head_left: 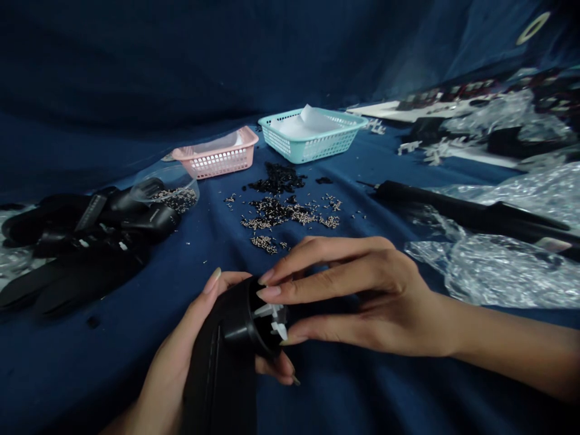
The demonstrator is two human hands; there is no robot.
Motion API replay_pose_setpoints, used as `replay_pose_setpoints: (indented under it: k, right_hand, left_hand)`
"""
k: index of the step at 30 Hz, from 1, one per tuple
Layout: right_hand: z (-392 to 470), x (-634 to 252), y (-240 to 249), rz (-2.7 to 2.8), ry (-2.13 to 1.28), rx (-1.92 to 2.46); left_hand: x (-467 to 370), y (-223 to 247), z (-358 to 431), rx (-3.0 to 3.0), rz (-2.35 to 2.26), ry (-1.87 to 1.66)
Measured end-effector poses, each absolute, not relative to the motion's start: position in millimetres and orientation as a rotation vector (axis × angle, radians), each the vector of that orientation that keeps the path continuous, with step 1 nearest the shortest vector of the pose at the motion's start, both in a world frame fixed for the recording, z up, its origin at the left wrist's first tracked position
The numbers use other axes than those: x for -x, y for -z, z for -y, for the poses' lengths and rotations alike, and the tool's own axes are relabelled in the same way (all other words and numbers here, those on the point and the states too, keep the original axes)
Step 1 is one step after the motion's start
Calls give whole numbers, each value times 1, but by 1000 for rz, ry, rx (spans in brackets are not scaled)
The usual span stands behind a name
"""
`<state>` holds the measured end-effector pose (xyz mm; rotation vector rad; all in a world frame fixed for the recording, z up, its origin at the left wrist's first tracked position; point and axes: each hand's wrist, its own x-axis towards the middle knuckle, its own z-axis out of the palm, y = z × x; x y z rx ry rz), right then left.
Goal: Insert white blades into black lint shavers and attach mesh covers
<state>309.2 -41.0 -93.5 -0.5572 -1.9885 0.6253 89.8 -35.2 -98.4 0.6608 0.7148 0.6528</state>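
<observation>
My left hand [181,344] is wrapped round a black plastic housing [226,362] with a round cup-shaped end that faces right. Inside that open end sits a white pronged part [275,320]. The fingertips of my right hand [362,290] pinch at the mouth of the cup, with the thumb against the lower edge of the white part and two fingers at the upper rim. My right hand's other fingers are partly hidden behind these. Beyond the hands lie small metal screws [290,212] and a pile of black pieces [277,179] on blue cloth.
A pink basket [222,162] and a turquoise basket [312,148] stand at the back. Black housings [90,241] and a clear bowl of screws [176,196] are on the left. To the right are a black screwdriver-like tool [435,202], bubble wrap [512,272] and white branching parts [437,151].
</observation>
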Motion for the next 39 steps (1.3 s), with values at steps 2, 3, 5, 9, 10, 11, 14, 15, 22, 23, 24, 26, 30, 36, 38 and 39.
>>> replay_pose_setpoints:
  k: [2, 3, 5, 9, 10, 11, 14, 15, 22, 23, 24, 26, 30, 36, 38, 39]
  right_hand:
    - [40, -309, 93, 2004, -617, 533]
    - [40, -309, 93, 2009, -612, 522]
    - [40, -308, 93, 2021, -600, 505]
    - [39, -308, 91, 2070, -559, 466]
    - [39, -308, 90, 2085, -541, 462]
    - [40, -308, 89, 2101, -516, 459]
    - [41, -309, 85, 2166, -403, 447]
    - [41, -309, 84, 2192, -360, 443]
    - [46, -310, 82, 2212, -319, 493]
    - [48, -309, 82, 2199, -350, 527]
    - [49, -309, 82, 2183, -381, 564]
    - [51, -307, 82, 2141, -431, 631]
    - [53, -301, 84, 2003, -550, 717]
    - [51, -293, 89, 1761, -820, 793]
    - [51, -292, 89, 1762, -814, 771]
    - [51, -292, 90, 1768, -809, 767]
  left_hand:
    - [-93, 91, 39, -643, -743, -610]
    - [-94, 88, 39, -643, -752, -592]
    - [-94, 84, 40, -654, -752, -564]
    - [-91, 83, 38, -722, -757, -487]
    - [-90, 83, 38, -729, -772, -453]
    - [-89, 84, 37, -725, -786, -416]
    - [-86, 86, 34, -675, -803, -308]
    - [-85, 87, 32, -655, -793, -286]
    - [-79, 91, 29, -466, -729, -193]
    - [-80, 91, 30, -440, -749, -190]
    - [-80, 92, 31, -420, -783, -199]
    - [-82, 93, 34, -393, -871, -248]
    - [-85, 98, 38, -363, -916, -359]
    - [-84, 98, 37, -393, -804, -409]
    - [-83, 97, 38, -383, -819, -410]
    - [-83, 98, 38, -365, -827, -410]
